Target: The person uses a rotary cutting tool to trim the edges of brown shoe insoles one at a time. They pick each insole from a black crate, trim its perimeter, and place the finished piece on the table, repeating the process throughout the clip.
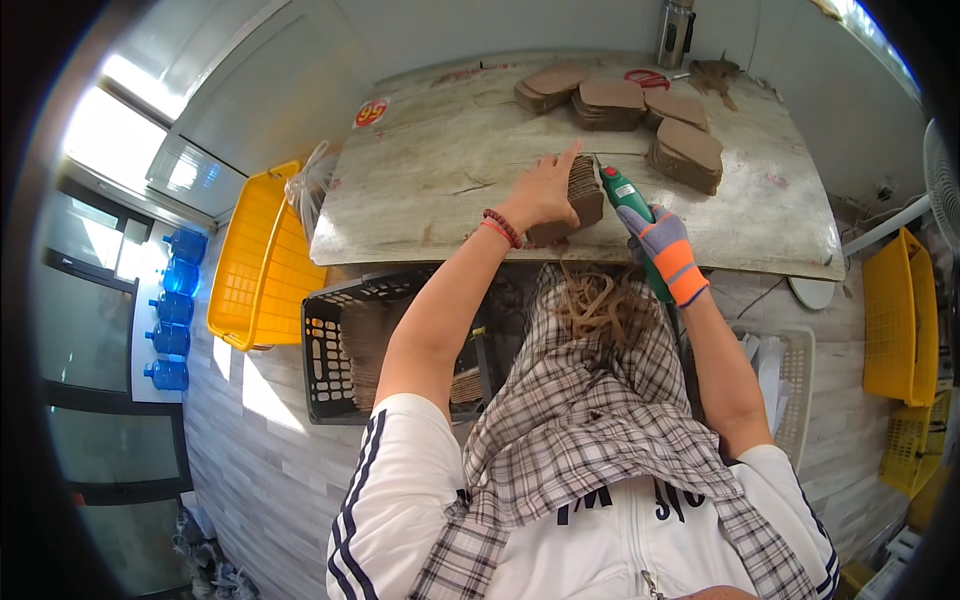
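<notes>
My left hand (543,192), bare with beaded and red bracelets at the wrist, is closed around a stack of brown sheet pieces (585,200) at the table's front. The stack's layered edge faces right. In a grey and orange glove, my right hand (662,245) grips a green handheld tool (622,190) with a red button. The tool's narrow tip points at the stack's right side; whether they touch I cannot tell. Brown trimmed strips (600,305) lie on my plaid apron (560,430). More stacks of rounded brown pieces (610,100) sit farther back on the table.
The worn table (430,150) bears red scissors (648,78), brown scraps (714,75) and a steel flask (675,35) at its back. A black crate (325,375) holding brown pieces stands below left, beside a yellow basket (228,290). A white basket (800,380) is at right.
</notes>
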{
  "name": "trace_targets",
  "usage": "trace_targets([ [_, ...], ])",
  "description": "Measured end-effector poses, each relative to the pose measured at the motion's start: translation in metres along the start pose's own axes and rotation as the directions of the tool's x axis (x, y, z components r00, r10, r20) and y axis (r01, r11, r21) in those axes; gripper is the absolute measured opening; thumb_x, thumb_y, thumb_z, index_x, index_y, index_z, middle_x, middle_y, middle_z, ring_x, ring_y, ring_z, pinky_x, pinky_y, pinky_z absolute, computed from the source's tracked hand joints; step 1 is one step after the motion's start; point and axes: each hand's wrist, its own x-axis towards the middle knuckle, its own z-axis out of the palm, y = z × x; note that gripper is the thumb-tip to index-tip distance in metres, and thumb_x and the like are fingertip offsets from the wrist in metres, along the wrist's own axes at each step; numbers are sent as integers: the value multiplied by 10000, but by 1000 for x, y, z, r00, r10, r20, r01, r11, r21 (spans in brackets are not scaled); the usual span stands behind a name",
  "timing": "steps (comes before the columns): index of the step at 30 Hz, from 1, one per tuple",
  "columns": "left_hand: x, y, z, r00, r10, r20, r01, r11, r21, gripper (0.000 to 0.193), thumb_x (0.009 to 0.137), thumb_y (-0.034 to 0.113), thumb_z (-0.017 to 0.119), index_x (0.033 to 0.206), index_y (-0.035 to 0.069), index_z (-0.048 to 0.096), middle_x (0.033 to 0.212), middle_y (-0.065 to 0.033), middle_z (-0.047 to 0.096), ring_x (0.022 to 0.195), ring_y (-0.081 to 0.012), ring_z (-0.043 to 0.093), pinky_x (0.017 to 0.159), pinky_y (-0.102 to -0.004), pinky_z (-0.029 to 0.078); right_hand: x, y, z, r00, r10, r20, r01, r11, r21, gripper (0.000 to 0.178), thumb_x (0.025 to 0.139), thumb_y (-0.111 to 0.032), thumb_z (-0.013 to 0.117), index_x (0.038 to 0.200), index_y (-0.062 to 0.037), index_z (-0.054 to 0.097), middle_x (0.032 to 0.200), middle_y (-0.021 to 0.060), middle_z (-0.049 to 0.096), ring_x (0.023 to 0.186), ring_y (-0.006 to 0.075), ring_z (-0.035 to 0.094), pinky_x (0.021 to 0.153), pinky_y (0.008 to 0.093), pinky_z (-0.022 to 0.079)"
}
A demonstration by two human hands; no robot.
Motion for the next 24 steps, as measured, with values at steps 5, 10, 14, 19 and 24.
trace_targets([
  [5, 1, -2, -2, 1000, -13, 8, 13, 999, 42, 1231, 522, 354, 856, 1466, 166, 88, 1276, -207, 412, 1191, -387, 424, 946, -467, 427, -2, -6, 3, 998, -55, -28, 55, 998, 6, 494, 786, -437, 697, 1004, -12, 569, 615, 50, 575, 487, 135, 554, 437, 282, 420],
  [10, 3, -9, 0, 1000, -6, 13, 6, 999, -39, 1211, 528, 349, 853, 1460, 151, 104, 1272, -211, 414, 1193, -395, 419, 949, -472, 421, -5, -13, 7, 1000, -21, -13, 21, 1000, 18, 503, 786, -430, 699, 1037, -12, 572, 600, 40, 557, 474, 126, 530, 429, 277, 398],
  [14, 5, -18, 9, 999, 3, -41, -6, 998, -68, 1170, 533, 326, 845, 1447, 117, 146, 1265, -226, 431, 1171, -399, 438, 944, -459, 424, -14, -15, 17, 999, -28, 46, 30, 999, -45, 509, 781, -436, 701, 1019, -3, 576, 585, 39, 549, 447, 130, 515, 418, 279, 390],
  [19, 0, -52, 24, 952, 81, -296, -121, 985, -119, 996, 556, 286, 825, 1375, 76, 298, 1236, -205, 480, 1141, -371, 473, 938, -436, 424, -5, 1, -5, 997, -76, -26, 78, 989, 127, 422, 797, -400, 701, 917, -34, 528, 589, 30, 537, 444, 111, 508, 397, 261, 392],
  [24, -80, -63, -56, 776, 99, -623, -172, 983, -59, 798, 622, 261, 799, 1284, 76, 393, 1191, -164, 508, 1083, -348, 507, 916, -415, 430, -32, 15, -51, 994, -74, -80, 89, 975, 205, 400, 827, -340, 689, 1006, -17, 536, 633, 55, 554, 467, 139, 533, 407, 266, 412],
])
